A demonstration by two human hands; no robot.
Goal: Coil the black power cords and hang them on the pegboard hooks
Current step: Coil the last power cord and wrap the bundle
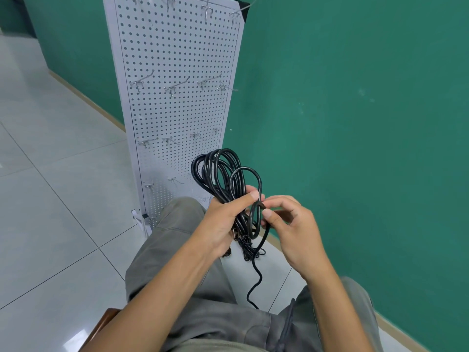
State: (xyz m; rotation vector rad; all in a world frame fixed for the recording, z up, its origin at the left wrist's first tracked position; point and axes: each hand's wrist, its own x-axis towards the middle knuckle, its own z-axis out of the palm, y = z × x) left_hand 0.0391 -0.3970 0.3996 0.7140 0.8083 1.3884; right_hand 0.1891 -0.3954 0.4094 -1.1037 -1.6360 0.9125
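I see a pale tiled floor filling the frame's left. The white pegboard stands on it, upper centre.

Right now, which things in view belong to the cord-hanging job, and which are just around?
Job:
- black power cord, gripped by left hand; right hand pinches a loop
- pegboard
- hooks

Just around:
- wooden seat edge
- green wall
- tiled floor

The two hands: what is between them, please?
In the head view, a small loop of the black power cord lies between the left hand, gripping the coiled bundle, and the right hand, pinching the loop.
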